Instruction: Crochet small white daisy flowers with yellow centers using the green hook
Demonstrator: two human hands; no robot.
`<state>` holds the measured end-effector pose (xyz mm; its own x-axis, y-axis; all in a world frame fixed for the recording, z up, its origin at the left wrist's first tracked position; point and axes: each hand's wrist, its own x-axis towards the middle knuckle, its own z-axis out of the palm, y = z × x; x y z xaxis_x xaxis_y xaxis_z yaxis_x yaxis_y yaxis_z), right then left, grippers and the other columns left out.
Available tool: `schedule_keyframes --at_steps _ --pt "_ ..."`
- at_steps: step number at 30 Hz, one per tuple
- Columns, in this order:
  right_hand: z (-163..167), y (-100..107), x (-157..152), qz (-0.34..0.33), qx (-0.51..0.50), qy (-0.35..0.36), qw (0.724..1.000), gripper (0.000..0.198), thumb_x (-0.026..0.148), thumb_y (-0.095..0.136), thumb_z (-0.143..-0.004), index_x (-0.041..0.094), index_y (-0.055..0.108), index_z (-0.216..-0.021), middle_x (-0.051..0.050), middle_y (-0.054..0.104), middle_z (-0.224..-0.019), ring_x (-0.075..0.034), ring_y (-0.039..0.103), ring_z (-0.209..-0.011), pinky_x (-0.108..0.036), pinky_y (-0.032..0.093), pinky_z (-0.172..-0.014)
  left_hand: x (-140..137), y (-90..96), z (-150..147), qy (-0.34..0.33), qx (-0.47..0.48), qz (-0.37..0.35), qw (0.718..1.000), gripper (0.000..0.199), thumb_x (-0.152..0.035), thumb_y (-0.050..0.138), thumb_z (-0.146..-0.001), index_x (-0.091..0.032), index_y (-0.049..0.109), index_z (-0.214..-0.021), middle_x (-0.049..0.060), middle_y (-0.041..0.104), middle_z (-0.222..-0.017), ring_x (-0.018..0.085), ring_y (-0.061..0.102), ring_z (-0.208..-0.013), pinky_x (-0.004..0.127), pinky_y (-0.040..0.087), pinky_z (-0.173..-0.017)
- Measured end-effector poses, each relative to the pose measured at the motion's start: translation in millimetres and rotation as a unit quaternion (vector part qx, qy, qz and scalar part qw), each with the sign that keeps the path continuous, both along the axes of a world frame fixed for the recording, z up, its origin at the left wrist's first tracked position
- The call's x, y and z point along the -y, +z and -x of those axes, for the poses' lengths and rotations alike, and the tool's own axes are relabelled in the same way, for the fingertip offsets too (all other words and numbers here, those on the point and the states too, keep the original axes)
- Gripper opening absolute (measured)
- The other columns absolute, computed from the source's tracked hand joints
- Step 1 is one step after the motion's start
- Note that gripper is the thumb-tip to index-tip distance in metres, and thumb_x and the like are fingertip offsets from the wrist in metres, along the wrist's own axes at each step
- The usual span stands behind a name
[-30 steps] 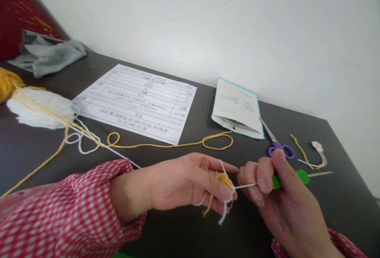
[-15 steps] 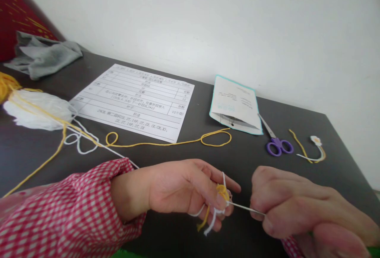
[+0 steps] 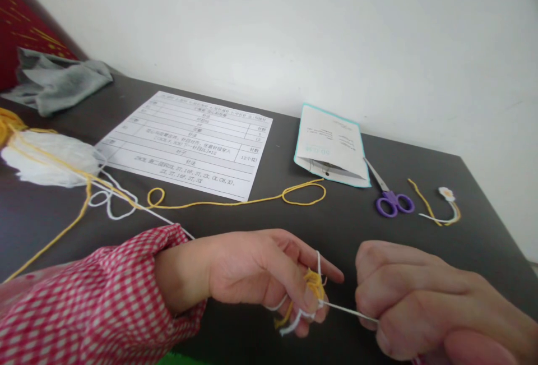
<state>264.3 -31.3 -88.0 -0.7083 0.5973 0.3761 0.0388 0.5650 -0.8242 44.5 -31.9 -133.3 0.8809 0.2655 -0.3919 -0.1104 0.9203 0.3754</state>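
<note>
My left hand (image 3: 256, 269) pinches a small yellow crochet piece (image 3: 314, 283) between thumb and fingers, the index finger stretched out to the right. White yarn (image 3: 318, 261) runs over that index finger. Short yellow and white tail ends hang below the thumb. My right hand (image 3: 420, 297) is closed in a fist at the right. From its thumb side a thin, pale crochet hook (image 3: 353, 313) reaches left to the piece's edge; its tip and grip are hidden. The white strand passes under my left sleeve toward a white yarn ball (image 3: 50, 157).
Behind my hands lie a printed pattern sheet (image 3: 189, 146), a white pouch with turquoise edging (image 3: 330, 141) and purple scissors (image 3: 394, 202). A small white flower piece (image 3: 446, 193) and a yellow yarn scrap (image 3: 422, 197) lie right. Grey cloth (image 3: 63, 82) and yellow yarn (image 3: 6, 124) are left.
Both hands have sunk slightly in the picture, with the crochet piece and hook moving down with them. Both grips look the same, and the camera view has shifted a little.
</note>
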Motion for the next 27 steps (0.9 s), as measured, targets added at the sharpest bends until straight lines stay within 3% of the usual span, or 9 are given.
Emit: schedule_keyframes --at_steps 4,6,13,21,27 --pt "1 -7 4 0.097 -0.036 -0.056 0.993 0.051 0.039 0.032 -0.107 0.022 0.064 -0.071 0.0 0.065 -0.06 -0.015 0.065 -0.055 -0.028 0.052 -0.055 0 0.8 1 -0.004 0.004 -0.012 1.0 0.053 -0.021 0.087 -0.054 -0.016 0.072 -0.105 -0.005 0.072 -0.07 0.011 0.062 -0.057 0.025 0.045 -0.059" --pt "2 -7 3 0.103 -0.035 -0.049 0.993 0.052 0.04 0.031 -0.107 0.022 0.064 -0.071 0.0 0.065 -0.061 -0.014 0.065 -0.056 -0.028 0.052 -0.055 0 0.0 1 -0.004 0.006 -0.009 1.0 0.054 -0.021 0.087 -0.054 -0.015 0.072 -0.106 -0.005 0.072 -0.07 0.011 0.063 -0.057 0.025 0.044 -0.058" --pt "1 8 -4 -0.065 0.049 0.031 0.996 0.041 0.038 0.039 -0.105 0.022 0.06 -0.074 0.003 0.07 -0.063 -0.01 0.064 -0.056 -0.023 0.055 -0.061 1 -3.8 -1 -0.013 0.019 0.034 0.999 0.047 -0.018 0.083 -0.053 -0.017 0.073 -0.099 -0.005 0.073 -0.07 0.01 0.065 -0.056 0.024 0.049 -0.059" --pt "8 10 -6 -0.058 0.048 0.02 0.997 0.046 0.041 0.036 -0.105 0.023 0.055 -0.067 0.005 0.069 -0.059 -0.009 0.062 -0.051 -0.021 0.054 -0.056 3 -5.2 0 -0.029 0.018 0.03 0.999 0.054 -0.02 0.085 -0.055 -0.018 0.073 -0.108 -0.005 0.073 -0.072 0.01 0.065 -0.057 0.022 0.046 -0.059" --pt "8 11 -5 -0.099 0.069 0.041 0.992 0.041 0.033 0.037 -0.106 0.024 0.058 -0.072 0.004 0.072 -0.061 -0.01 0.065 -0.052 -0.022 0.056 -0.06 3 -7.1 -1 -0.019 0.02 0.021 0.999 0.052 -0.02 0.084 -0.056 -0.017 0.074 -0.107 -0.004 0.071 -0.073 0.01 0.064 -0.058 0.024 0.046 -0.061"
